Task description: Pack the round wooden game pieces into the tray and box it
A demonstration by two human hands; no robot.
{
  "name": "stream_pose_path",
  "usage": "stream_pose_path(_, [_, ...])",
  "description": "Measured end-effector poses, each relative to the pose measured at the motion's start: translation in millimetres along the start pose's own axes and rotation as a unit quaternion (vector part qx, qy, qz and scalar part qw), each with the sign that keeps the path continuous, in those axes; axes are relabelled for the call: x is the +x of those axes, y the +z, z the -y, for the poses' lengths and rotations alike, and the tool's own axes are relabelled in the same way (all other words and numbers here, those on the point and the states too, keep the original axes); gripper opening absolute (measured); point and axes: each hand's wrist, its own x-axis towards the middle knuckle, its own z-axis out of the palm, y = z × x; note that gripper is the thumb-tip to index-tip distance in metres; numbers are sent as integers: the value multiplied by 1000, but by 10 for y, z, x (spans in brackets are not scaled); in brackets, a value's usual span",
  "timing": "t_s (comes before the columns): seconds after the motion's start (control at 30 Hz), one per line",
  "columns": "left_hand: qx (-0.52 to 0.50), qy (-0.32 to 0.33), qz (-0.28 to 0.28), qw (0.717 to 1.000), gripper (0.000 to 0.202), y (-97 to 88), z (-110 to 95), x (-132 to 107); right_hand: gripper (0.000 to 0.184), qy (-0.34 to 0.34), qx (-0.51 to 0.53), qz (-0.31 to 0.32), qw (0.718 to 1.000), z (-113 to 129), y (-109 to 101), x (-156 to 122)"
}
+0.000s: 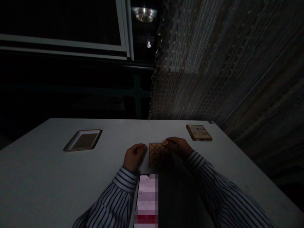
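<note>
A small square board of orange and cream round pieces lies on the white table in front of me. My left hand rests curled against the board's left edge, fingers closed. My right hand sits at the board's upper right corner and pinches a small round orange piece between its fingertips. Both sleeves are striped blue and white.
A lit phone lies near the table's front edge between my forearms. An open tray with a pale frame sits at the left. A printed box lid lies at the back right. A bead curtain hangs behind the table.
</note>
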Motion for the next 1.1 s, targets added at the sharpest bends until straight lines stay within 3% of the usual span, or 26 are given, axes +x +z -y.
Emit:
stream_pose_path(0.13, [38, 3, 5, 999, 28, -11, 147, 7, 25, 36, -34, 25, 998, -157, 35, -19])
stream_pose_path(0.33, [58, 5, 12, 998, 27, 17, 278, 16, 25, 30, -77, 72, 994, -303, 96, 26])
stream_pose_path(0.83, [63, -1, 24, 998, 28, 8, 307, 11, 26, 9, -68, 86, 994, -405, 130, 43])
stream_pose_path(1.1, [76, -6, 29, 997, 30, 11, 225, -2, 23, -4, -64, 98, 993, -485, 173, 64])
